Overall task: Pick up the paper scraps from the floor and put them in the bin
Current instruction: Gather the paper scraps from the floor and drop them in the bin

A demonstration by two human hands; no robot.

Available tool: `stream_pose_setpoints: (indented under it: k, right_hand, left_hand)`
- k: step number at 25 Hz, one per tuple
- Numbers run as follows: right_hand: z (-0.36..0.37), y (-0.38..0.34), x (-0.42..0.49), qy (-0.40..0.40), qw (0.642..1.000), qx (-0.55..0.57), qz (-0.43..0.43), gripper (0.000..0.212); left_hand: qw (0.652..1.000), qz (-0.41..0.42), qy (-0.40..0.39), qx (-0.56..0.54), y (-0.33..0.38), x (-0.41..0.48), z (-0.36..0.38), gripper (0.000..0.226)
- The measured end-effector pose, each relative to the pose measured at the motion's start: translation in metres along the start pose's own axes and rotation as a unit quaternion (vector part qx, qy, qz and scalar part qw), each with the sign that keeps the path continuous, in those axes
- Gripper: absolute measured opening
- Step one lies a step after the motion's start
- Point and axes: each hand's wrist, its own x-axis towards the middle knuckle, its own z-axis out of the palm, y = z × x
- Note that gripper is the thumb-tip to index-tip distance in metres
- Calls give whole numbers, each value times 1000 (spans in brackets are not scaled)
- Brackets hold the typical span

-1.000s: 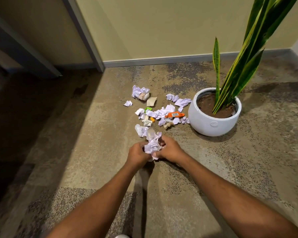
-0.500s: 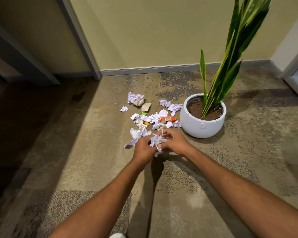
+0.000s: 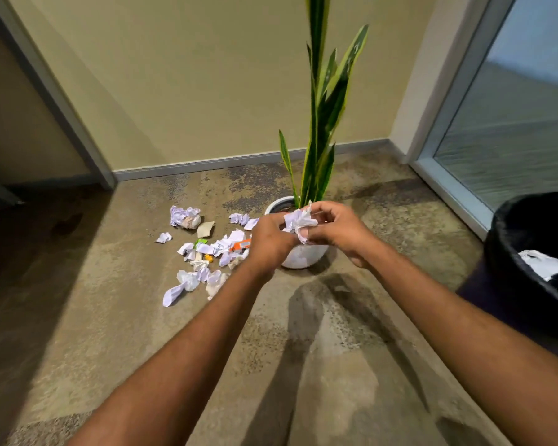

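Dim warm light, long arm shadows (edges bowed, slightly soft).

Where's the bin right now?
Head view, far right edge: the black bin sits right of the white plant pot and the right hand, near the glass door.

The scraps point(image 3: 207, 252) and the wad point(image 3: 298, 222) are thin white paper, crumpled and matt. The floor point(image 3: 78, 317) looks like mottled, grainy short-pile carpet, the pot point(image 3: 303, 257) is smooth white with a faint sheen, and the bin point(image 3: 509, 275) wears a dull black plastic liner
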Motion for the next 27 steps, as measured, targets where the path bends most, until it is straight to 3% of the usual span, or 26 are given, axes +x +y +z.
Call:
stream_pose_setpoints:
  k: [4,9,14,19,23,27]
  right_hand:
    - [-77,-32,-28,79,997,5,8,46]
    - [-181,-54,-76,191,981,23,29,42]
    - [-271,-58,-134,277,958,10,78,35]
    - [-320,-40,-175,346,924,12,161,35]
    - [-331,-28,-176,414,886,-49,206,25]
    - [-322,-34,-150,444,883,-76,133,25]
  left_hand:
    - [998,6,-47,-43,57,14,69,37]
    - [983,-10,-154,-103,116,11,175,35]
    - [955,-86,-243,-148,153,-5,278,32]
    - [917,-135,-348,-137,170,-22,336,29]
    - [926,-141,-336,-102,172,-27,346,18]
    - [940,-141,-269,-156,165,-18,335,33]
